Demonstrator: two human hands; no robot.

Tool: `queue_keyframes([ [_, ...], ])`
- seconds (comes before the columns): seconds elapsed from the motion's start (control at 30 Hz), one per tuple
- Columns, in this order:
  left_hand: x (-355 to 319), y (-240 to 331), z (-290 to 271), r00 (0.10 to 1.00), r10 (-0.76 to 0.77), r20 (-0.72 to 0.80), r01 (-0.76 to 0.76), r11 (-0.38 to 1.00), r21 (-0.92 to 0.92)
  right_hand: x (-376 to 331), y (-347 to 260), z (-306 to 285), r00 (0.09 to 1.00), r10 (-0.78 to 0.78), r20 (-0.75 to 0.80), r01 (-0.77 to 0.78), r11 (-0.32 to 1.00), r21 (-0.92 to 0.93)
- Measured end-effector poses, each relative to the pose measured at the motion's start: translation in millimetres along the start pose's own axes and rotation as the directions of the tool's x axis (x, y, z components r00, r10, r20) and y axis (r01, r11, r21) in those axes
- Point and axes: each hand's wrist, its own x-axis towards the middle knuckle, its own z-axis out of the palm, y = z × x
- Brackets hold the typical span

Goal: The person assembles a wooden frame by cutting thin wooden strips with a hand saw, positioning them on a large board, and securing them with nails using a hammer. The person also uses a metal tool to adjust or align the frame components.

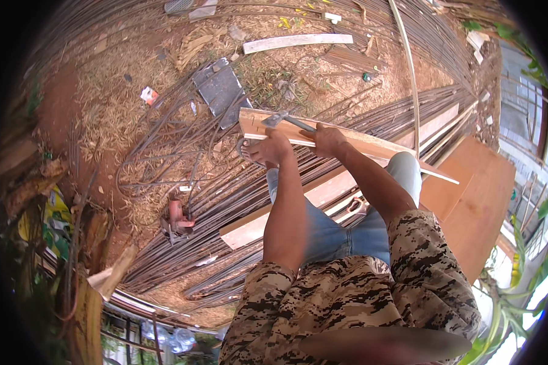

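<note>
A long wooden board assembly (371, 143), seemingly planks joined along their edges, lies slantwise over my legs. My right hand (330, 141) is closed round the handle of a hammer (298, 123). The hammer's metal head rests on or just above the board's left end; I cannot tell which. Close to that head, my left hand (274, 147) grips the board's near edge. Its fingertips are partly hidden, so a nail between them cannot be made out. A sandalled foot shows beside the left hand.
Long thin steel bars (170, 243) spread under and around me. A handsaw handle (355, 205) shows between my legs. Brown plywood sheets (478, 201) lie at the right. A red metal tool (176, 214) stands at the left; a dark slab (219, 88) lies ahead.
</note>
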Motion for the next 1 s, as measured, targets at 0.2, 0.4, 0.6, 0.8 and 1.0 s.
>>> queue_keyframes([
  [0.2, 15.2, -37.5, 19.7, 0.993, -0.115, 0.034, 0.118, 0.986, -0.119, -57.3, 62.6, 31.7, 0.950, 0.274, -0.149, -0.126, 0.773, 0.622],
  [0.4, 64.2, -76.6, 21.5, 0.859, -0.062, 0.508, 0.421, 0.650, -0.633, -143.7, 139.7, 149.7, 0.597, 0.795, 0.108, -0.311, 0.105, 0.944],
  [0.6, 48.2, -85.7, -16.7, 0.728, -0.067, 0.682, 0.483, 0.757, -0.441, -146.5, 144.4, 259.3, -0.098, 0.855, 0.510, -0.245, -0.517, 0.820],
  [0.8, 19.1, -71.6, -23.2, 0.793, 0.033, 0.608, 0.315, 0.832, -0.457, -104.5, 176.0, 282.1, 0.013, 0.762, 0.647, 0.363, -0.607, 0.707],
  [1.0, -47.1, -27.4, -22.2, 0.844, 0.128, 0.521, 0.200, 0.827, -0.526, -136.6, 227.0, 265.5, 0.303, 0.675, 0.673, 0.696, -0.639, 0.328],
])
